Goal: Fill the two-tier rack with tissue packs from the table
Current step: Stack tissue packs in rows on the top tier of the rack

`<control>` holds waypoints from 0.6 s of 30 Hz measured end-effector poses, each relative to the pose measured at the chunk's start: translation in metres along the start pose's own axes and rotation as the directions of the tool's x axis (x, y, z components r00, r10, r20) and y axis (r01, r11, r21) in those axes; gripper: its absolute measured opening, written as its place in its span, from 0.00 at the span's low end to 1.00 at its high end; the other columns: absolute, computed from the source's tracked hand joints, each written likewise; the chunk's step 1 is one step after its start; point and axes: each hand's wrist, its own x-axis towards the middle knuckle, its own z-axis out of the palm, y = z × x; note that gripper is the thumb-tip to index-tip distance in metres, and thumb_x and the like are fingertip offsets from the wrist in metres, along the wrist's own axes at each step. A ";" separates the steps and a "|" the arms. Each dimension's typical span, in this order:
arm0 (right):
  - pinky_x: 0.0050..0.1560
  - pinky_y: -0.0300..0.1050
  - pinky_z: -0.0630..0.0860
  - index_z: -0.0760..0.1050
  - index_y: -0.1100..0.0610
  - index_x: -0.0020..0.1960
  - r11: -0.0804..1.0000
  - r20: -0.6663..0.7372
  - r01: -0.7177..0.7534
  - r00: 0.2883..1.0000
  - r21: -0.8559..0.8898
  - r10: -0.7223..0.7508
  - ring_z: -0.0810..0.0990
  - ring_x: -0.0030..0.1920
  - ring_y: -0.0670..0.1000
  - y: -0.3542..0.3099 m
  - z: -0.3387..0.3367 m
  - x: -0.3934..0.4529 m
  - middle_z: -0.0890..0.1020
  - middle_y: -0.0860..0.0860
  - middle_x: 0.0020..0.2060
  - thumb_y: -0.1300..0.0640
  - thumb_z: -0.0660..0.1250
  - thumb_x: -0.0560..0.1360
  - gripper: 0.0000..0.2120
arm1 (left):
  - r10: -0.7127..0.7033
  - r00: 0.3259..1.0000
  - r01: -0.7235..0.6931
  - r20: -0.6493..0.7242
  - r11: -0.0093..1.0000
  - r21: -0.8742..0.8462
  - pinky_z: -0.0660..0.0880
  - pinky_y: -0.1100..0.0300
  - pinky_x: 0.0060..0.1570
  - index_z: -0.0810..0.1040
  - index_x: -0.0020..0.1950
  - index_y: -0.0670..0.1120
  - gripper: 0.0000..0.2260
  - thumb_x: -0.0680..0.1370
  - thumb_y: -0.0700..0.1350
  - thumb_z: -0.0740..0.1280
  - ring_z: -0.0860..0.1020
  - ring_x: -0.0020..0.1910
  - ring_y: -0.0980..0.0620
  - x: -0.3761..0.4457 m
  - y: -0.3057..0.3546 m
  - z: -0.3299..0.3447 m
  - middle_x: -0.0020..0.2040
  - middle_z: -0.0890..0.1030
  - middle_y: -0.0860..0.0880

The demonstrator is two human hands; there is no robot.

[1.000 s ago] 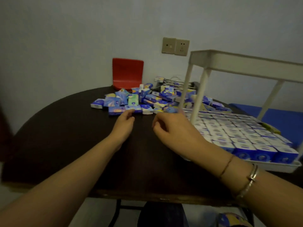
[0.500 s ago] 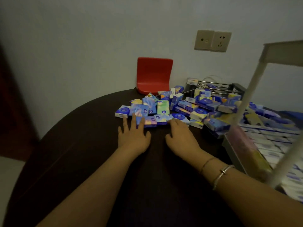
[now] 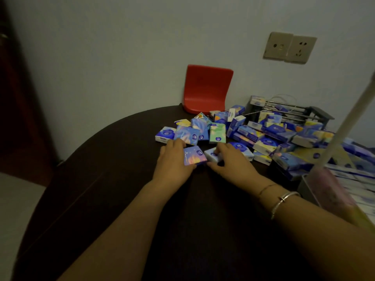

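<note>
Left hand: fingers curling round a purple tissue pack at the pile's near edge. Right hand: pinching a pale pack alongside. Rack: standing at the table's right, partly out of frame.

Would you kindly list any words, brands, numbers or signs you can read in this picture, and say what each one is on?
None can be read for certain.
Tissue packs: round dark logos and small white print, all too blurred to read.
Pack at the pile's left edge: a short white word on its front side, too blurred to read.
Pack in the left hand: a round logo, unreadable.
Wall sockets: no lettering visible.
</note>
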 end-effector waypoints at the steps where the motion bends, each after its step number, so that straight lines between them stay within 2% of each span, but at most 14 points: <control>1: 0.53 0.46 0.71 0.68 0.54 0.55 1.000 -0.003 0.013 1.000 0.002 -0.013 0.74 0.52 0.53 0.000 -0.003 -0.004 0.73 0.52 0.53 0.49 0.66 0.75 0.14 | -0.025 1.000 0.025 0.008 0.999 -0.023 0.68 0.53 0.63 0.65 0.68 0.49 0.30 0.71 0.50 0.74 0.65 0.66 0.48 -0.002 0.001 -0.002 0.66 0.66 0.48; 4: 0.48 0.44 0.73 0.67 0.54 0.54 0.998 0.001 0.007 1.000 0.065 -0.007 0.76 0.51 0.51 0.001 -0.010 -0.016 0.75 0.52 0.54 0.53 0.67 0.75 0.12 | -0.071 0.997 0.071 -0.003 0.993 -0.091 0.65 0.55 0.65 0.64 0.71 0.50 0.32 0.71 0.51 0.73 0.63 0.69 0.48 -0.007 0.005 -0.007 0.69 0.62 0.48; 7: 0.48 0.43 0.75 0.67 0.54 0.60 0.987 -0.021 -0.046 0.999 0.153 0.050 0.76 0.50 0.50 0.001 -0.015 -0.025 0.77 0.53 0.56 0.55 0.65 0.76 0.15 | -0.038 0.997 0.025 -0.063 0.979 -0.203 0.66 0.59 0.63 0.68 0.68 0.48 0.29 0.71 0.50 0.74 0.66 0.66 0.50 -0.013 0.010 -0.007 0.67 0.65 0.48; 10: 0.40 0.39 0.72 0.69 0.56 0.60 0.938 -0.100 -0.130 0.980 0.320 0.170 0.76 0.44 0.48 0.004 -0.023 -0.028 0.77 0.51 0.48 0.55 0.62 0.78 0.12 | -0.001 0.996 -0.029 -0.090 0.942 -0.334 0.66 0.70 0.54 0.72 0.64 0.47 0.26 0.69 0.47 0.76 0.70 0.58 0.58 -0.020 0.019 -0.007 0.61 0.71 0.51; 12: 0.32 0.37 0.66 0.71 0.57 0.54 0.900 -0.139 -0.183 0.957 0.395 0.255 0.72 0.37 0.45 0.006 -0.031 -0.028 0.75 0.50 0.40 0.56 0.59 0.79 0.07 | 0.019 0.999 -0.034 -0.040 0.915 -0.402 0.67 0.78 0.43 0.72 0.62 0.47 0.24 0.69 0.46 0.76 0.70 0.48 0.64 -0.025 0.025 -0.005 0.55 0.72 0.55; 13: 0.31 0.38 0.64 0.71 0.59 0.51 0.879 -0.128 -0.219 0.946 0.423 0.297 0.71 0.35 0.46 0.006 -0.034 -0.027 0.74 0.52 0.38 0.56 0.57 0.80 0.07 | 0.030 1.000 -0.029 -0.006 0.902 -0.430 0.67 0.80 0.41 0.71 0.62 0.48 0.24 0.70 0.45 0.76 0.71 0.45 0.66 -0.026 0.027 -0.004 0.53 0.71 0.57; 15: 0.34 0.43 0.67 0.73 0.64 0.47 0.815 -0.051 -0.277 0.935 0.509 0.350 0.73 0.36 0.51 0.005 -0.041 -0.028 0.75 0.60 0.37 0.58 0.55 0.80 0.12 | 0.045 0.998 -0.025 0.033 0.886 -0.463 0.68 0.76 0.44 0.70 0.62 0.51 0.24 0.69 0.47 0.76 0.71 0.48 0.65 -0.028 0.029 0.000 0.56 0.72 0.57; 16: 0.38 0.45 0.71 0.74 0.66 0.50 0.753 0.010 -0.297 0.933 0.588 0.360 0.76 0.39 0.54 0.002 -0.045 -0.028 0.77 0.64 0.41 0.58 0.54 0.80 0.13 | 0.046 0.998 -0.027 0.031 0.884 -0.468 0.68 0.73 0.49 0.70 0.62 0.52 0.25 0.69 0.48 0.76 0.71 0.53 0.63 -0.028 0.030 0.001 0.60 0.73 0.55; 18: 0.45 0.48 0.78 0.74 0.63 0.51 0.576 0.157 -0.344 0.924 0.742 0.349 0.80 0.48 0.57 -0.011 -0.058 -0.032 0.79 0.62 0.49 0.59 0.54 0.81 0.11 | 0.039 0.999 -0.036 -0.004 0.870 -0.492 0.69 0.70 0.51 0.69 0.64 0.53 0.26 0.69 0.48 0.76 0.71 0.60 0.59 -0.030 0.034 0.001 0.64 0.72 0.53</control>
